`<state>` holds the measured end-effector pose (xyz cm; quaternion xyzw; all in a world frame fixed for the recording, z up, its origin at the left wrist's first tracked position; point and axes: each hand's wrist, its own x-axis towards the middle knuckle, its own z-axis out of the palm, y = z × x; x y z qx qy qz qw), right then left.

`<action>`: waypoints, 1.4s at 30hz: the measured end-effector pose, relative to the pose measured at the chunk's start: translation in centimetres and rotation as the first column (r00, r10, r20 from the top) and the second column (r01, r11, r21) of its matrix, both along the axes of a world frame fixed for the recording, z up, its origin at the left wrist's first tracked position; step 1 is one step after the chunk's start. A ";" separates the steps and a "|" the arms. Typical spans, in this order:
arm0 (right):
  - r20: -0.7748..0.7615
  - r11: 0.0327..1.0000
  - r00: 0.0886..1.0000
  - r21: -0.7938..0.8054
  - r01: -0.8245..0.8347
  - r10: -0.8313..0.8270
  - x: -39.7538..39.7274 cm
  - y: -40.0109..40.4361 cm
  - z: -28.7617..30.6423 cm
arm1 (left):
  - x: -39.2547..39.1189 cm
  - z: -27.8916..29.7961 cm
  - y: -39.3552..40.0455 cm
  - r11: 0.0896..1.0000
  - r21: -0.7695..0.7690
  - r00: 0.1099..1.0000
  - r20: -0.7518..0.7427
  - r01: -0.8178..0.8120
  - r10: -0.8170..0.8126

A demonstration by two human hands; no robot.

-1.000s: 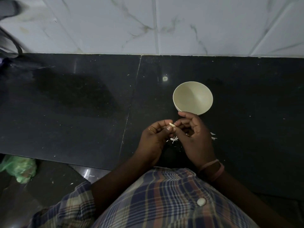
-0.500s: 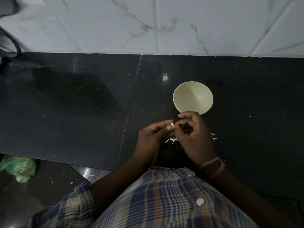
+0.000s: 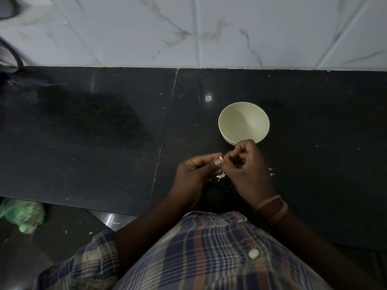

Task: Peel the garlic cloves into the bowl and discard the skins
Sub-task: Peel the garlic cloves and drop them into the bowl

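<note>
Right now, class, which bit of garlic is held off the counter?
The pale clove, pinched between both hands' fingertips below the bowl; the skin scraps lie loose on the black counter.

The worktop (image 3: 104, 132) was polished black stone, two slabs meeting at a thin seam left of centre, backed by white marbled wall tiles. A cream bowl (image 3: 243, 122) stood on the right slab. Near the bowl, pale garlic skins (image 3: 221, 176) lay scattered, with tiny flecks dotted elsewhere.

A dim black counter (image 3: 88, 130) meets a white marbled tile wall (image 3: 230, 30) behind it, dark floor (image 3: 69, 225) below.
</note>
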<state>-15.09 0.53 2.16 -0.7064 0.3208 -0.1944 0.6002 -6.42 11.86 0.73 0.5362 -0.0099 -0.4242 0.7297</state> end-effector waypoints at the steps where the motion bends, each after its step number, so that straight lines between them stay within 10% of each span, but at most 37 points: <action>1: -0.007 1.000 1.000 0.025 0.003 -0.002 0.0 0.0 0.0 | 0.0 0.1 0.0 1.000 -0.013 1.000 -0.029 0.009 -0.009; 16: -0.050 0.948 0.983 0.260 0.185 -0.178 -0.3 -0.6 -0.4 | -0.3 0.2 -0.1 0.999 -0.047 0.988 -0.152 0.022 -0.029; 32: -0.024 0.976 0.997 -0.208 0.063 -0.069 -0.8 0.5 -0.9 | -0.1 0.3 0.3 0.986 -0.063 0.927 -0.354 -0.153 0.121; 42: -0.357 0.933 0.932 -0.308 -0.184 0.066 -1.0 0.4 -1.9 | -0.1 0.4 0.3 0.979 -0.097 0.942 -0.304 -0.180 0.143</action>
